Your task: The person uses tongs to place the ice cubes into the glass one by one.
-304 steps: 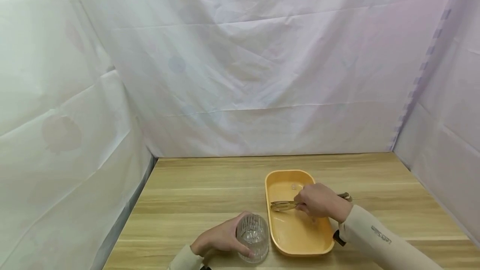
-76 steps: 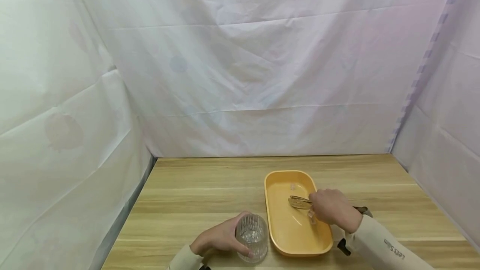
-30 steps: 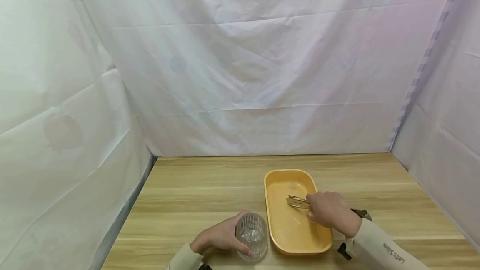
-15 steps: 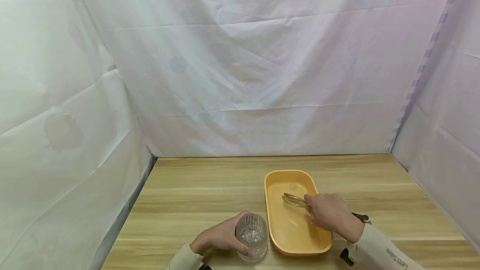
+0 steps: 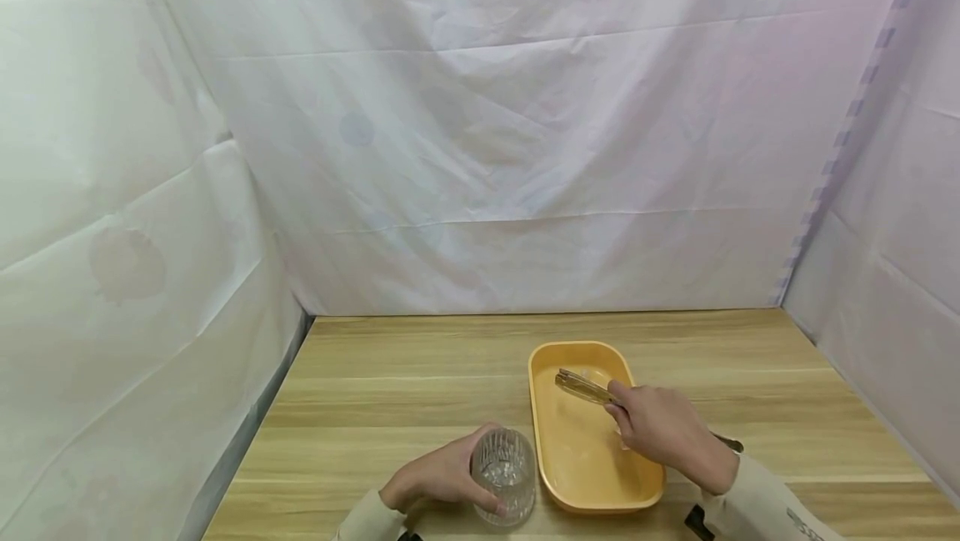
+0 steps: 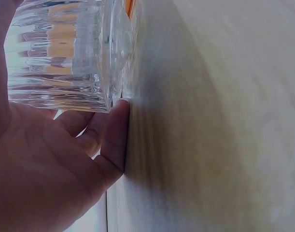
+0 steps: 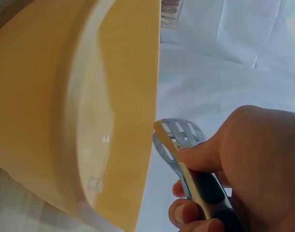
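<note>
My left hand (image 5: 446, 474) curls its thumb and fingers round a clear ribbed glass (image 5: 508, 495), which stands beside the tray; in the left wrist view the fingertips reach its base. My right hand (image 5: 663, 433) grips metal tongs (image 7: 178, 133) by dark-padded handles. Their slotted heads are close together, above the yellow tray (image 5: 592, 495), pointing toward its far left side. No cube shows between the heads in the right wrist view. A small clear cube (image 7: 95, 184) lies on the tray's floor there. In the head view, the right hand hides part of the tray.
The tray and glass stand on a wood-grain table (image 5: 405, 383). White cloth (image 5: 480, 149) hangs behind the table and along both sides.
The right hand has tilted the tongs, and their heads have swung up and away toward the tray's far left side. The left hand and glass have stayed in place.
</note>
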{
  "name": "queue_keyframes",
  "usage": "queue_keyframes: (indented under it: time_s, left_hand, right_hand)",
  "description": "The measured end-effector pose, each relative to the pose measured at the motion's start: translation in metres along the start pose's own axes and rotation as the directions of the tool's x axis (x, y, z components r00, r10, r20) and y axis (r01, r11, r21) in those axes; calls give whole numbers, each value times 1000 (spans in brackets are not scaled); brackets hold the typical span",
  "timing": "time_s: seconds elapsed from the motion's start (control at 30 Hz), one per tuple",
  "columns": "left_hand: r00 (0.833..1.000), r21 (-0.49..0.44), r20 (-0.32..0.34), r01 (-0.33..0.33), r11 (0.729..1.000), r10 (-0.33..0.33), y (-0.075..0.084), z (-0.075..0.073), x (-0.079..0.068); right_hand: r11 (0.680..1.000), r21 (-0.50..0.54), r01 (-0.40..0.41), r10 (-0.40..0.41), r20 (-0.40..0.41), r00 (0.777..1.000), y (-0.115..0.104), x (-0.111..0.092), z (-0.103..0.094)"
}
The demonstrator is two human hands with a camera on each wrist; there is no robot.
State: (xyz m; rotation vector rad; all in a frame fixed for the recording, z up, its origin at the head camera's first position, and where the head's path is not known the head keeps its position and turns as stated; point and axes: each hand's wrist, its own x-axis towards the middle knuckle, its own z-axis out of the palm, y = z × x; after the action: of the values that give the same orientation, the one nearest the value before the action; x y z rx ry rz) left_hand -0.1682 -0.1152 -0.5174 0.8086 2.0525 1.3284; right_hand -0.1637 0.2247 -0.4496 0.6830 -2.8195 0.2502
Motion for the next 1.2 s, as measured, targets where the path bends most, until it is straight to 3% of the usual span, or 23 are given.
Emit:
queue_keyframes:
  time_s: [0.3, 1.2]
  left_hand:
    - [1000, 2, 11, -11, 1000, 11, 2, -1, 0]
    - [1000, -2, 6, -17, 1000, 17, 2, 0, -1]
  right_hand:
    - [998, 59, -4, 5, -16, 1000, -2, 1, -11]
    - [995, 95, 20, -16, -43, 999, -19, 3, -41]
